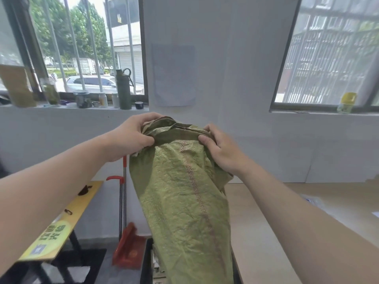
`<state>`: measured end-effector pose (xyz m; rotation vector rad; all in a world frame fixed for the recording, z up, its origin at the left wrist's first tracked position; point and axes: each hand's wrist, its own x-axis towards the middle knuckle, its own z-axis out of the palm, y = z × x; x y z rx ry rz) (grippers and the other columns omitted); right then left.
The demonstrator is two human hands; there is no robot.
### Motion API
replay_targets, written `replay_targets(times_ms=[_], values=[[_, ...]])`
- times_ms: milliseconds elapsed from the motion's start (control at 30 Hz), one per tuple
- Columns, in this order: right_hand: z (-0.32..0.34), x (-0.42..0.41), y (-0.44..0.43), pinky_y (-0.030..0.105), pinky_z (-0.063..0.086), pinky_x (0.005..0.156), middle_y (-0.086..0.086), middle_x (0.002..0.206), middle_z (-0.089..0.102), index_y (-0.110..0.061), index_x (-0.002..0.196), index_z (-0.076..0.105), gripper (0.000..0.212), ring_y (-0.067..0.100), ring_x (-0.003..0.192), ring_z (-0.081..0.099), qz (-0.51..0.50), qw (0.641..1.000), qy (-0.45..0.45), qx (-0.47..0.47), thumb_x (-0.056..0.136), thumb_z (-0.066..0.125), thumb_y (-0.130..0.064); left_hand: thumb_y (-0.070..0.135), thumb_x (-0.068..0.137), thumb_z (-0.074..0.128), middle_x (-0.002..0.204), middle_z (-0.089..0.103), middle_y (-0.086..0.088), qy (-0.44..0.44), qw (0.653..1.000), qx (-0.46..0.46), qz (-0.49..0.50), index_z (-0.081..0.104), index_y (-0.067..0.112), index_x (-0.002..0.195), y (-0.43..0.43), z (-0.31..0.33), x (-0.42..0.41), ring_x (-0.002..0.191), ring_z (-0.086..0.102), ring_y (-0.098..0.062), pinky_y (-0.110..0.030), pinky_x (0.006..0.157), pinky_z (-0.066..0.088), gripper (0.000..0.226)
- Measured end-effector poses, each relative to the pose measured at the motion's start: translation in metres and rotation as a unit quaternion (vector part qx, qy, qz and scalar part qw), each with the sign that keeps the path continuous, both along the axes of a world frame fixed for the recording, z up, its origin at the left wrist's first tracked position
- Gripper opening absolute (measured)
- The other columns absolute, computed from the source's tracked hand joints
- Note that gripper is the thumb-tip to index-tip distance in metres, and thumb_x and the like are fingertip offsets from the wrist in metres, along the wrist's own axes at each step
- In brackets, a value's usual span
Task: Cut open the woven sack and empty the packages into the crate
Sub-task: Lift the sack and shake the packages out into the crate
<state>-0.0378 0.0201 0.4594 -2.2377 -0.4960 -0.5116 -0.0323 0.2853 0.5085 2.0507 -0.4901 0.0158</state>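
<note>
- Your green woven sack [180,201] hangs limp from your hands, its lower end at the dark crate [146,263]. It looks soft, light and slick.
- Your left hand [133,136] and right hand [219,150] curl tightly round the bunched top edge, which looks like the surest hold.

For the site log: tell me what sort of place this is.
Probably a small parcel-handling back room, not a home: a green woven sack held up over a black crate, a red dustpan beside it, a wooden counter alongside.

Both hands, left [131,136] and right [221,152], grip the upper end of the green woven sack [184,201], which hangs down beside the counter [266,222].
</note>
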Motion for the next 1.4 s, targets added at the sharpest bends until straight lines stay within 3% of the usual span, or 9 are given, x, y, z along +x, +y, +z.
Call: replay_targets(times_ms=[267, 433, 633, 767, 900, 1033, 1200, 1300, 1400], values=[[0.019, -0.008, 0.013, 0.026, 0.036, 0.067, -0.002, 0.079, 0.050, -0.018, 0.082, 0.043, 0.032, 0.013, 0.072, 0.045, -0.046, 0.997, -0.042, -0.038, 0.109, 0.044, -0.034, 0.001, 0.102, 0.050, 0.109, 0.074, 0.005, -0.020, 0.999, 0.003, 0.026, 0.054, 0.042, 0.135, -0.007, 0.007, -0.014, 0.076, 0.076, -0.006, -0.020, 0.058, 0.058, 0.053], [0.033, -0.018, 0.018, 0.039, 0.029, 0.057, -0.004, 0.058, 0.032, -0.019, 0.060, 0.031, 0.042, 0.014, 0.055, 0.031, -0.032, 0.999, -0.010, -0.023, 0.095, 0.049, -0.032, 0.015, 0.106, 0.040, 0.149, 0.047, 0.005, -0.041, 0.987, 0.151, -0.030, 0.038, 0.057, 0.148, -0.008, 0.002, -0.012, 0.133, 0.049, -0.019, -0.043, 0.116, 0.038, 0.059], [0.035, -0.023, 0.017, 0.038, 0.028, 0.055, -0.005, 0.050, 0.027, -0.018, 0.055, 0.030, 0.052, 0.017, 0.048, 0.027, -0.048, 0.997, 0.059, -0.031, 0.098, 0.046, -0.042, 0.082, 0.091, 0.038, 0.131, 0.035, 0.004, -0.075, 0.961, 0.265, -0.036, 0.021, 0.075, 0.144, -0.008, -0.007, -0.014, 0.128, 0.046, -0.026, -0.041, 0.115, 0.032, 0.056], [0.037, -0.025, 0.019, 0.036, 0.027, 0.056, -0.007, 0.049, 0.028, -0.022, 0.054, 0.028, 0.055, 0.015, 0.047, 0.029, -0.058, 0.993, 0.100, -0.007, 0.103, 0.043, -0.042, 0.103, 0.060, 0.051, 0.147, 0.030, 0.001, -0.322, 0.845, 0.427, -0.003, 0.026, 0.040, 0.159, -0.018, -0.019, -0.028, 0.143, 0.027, -0.029, -0.049, 0.119, 0.020, 0.119], [0.040, -0.032, 0.023, 0.036, 0.028, 0.055, 0.001, 0.058, 0.029, -0.023, 0.058, 0.027, 0.047, 0.018, 0.053, 0.030, -0.062, 0.990, 0.125, -0.019, 0.100, 0.041, -0.038, 0.096, 0.056, 0.059, 0.131, 0.057, -0.003, -0.410, 0.760, 0.504, 0.017, 0.044, 0.013, 0.151, -0.037, -0.030, -0.031, 0.128, 0.052, -0.030, -0.050, 0.112, 0.031, 0.126], [0.043, -0.039, 0.021, 0.037, 0.035, 0.063, 0.002, 0.067, 0.040, -0.022, 0.063, 0.036, 0.041, 0.021, 0.062, 0.039, -0.065, 0.983, 0.173, -0.017, 0.099, 0.040, -0.042, 0.053, 0.077, 0.079, 0.122, 0.057, 0.001, -0.341, 0.846, 0.411, -0.018, 0.048, 0.026, 0.141, -0.050, -0.042, -0.032, 0.112, 0.062, -0.027, -0.043, 0.090, 0.051, 0.076], [0.039, -0.045, 0.013, 0.049, 0.051, 0.099, 0.017, 0.096, 0.075, -0.017, 0.084, 0.070, 0.052, 0.037, 0.097, 0.070, -0.032, 0.959, 0.282, 0.008, 0.093, 0.038, -0.057, 0.022, 0.085, 0.067, 0.104, 0.060, 0.012, -0.255, 0.916, 0.292, -0.102, 0.051, 0.033, 0.107, -0.053, -0.052, -0.032, 0.103, 0.063, -0.022, -0.038, 0.083, 0.048, 0.029], [0.039, -0.045, 0.006, 0.045, 0.053, 0.094, 0.019, 0.095, 0.075, -0.009, 0.092, 0.070, 0.059, 0.037, 0.093, 0.070, -0.036, 0.953, 0.299, 0.001, 0.095, 0.037, -0.058, 0.023, 0.088, 0.059, 0.086, 0.061, 0.013, -0.193, 0.930, 0.293, -0.106, 0.044, 0.039, 0.088, -0.060, -0.055, -0.032, 0.088, 0.061, -0.021, -0.038, 0.075, 0.045, 0.022], [0.033, -0.043, -0.002, 0.039, 0.045, 0.070, 0.003, 0.071, 0.060, -0.017, 0.074, 0.054, 0.056, 0.027, 0.072, 0.058, -0.093, 0.971, 0.171, -0.140, 0.098, 0.033, -0.064, 0.021, 0.098, 0.053, 0.085, 0.062, 0.011, -0.144, 0.936, 0.304, -0.106, 0.048, 0.034, 0.082, -0.068, -0.055, -0.031, 0.087, 0.059, -0.019, -0.034, 0.074, 0.041, 0.022]])
